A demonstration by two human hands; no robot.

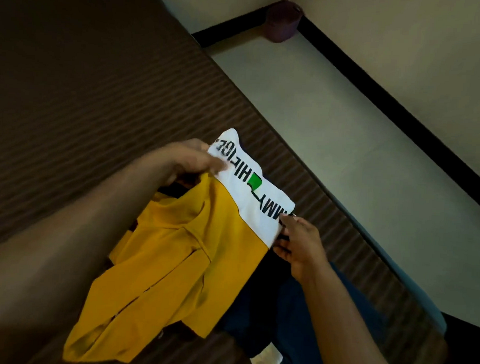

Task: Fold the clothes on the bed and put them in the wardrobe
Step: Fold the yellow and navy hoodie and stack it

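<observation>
A yellow shirt [176,256] with a white lettered band and a green patch hangs partly folded over the brown striped bed [81,100]. My left hand [190,161] pinches the far corner of the white band. My right hand [296,241] pinches the band's near corner, and the band is stretched between the two hands. A dark blue garment [291,314] lies on the bed under the shirt, beneath my right forearm. The wardrobe is out of view.
The bed's edge runs diagonally to the right, with pale floor [331,108] beyond it. A black skirting strip lines the walls. A purple bin [282,21] stands in the far corner. A small white item [266,358] lies near the bottom.
</observation>
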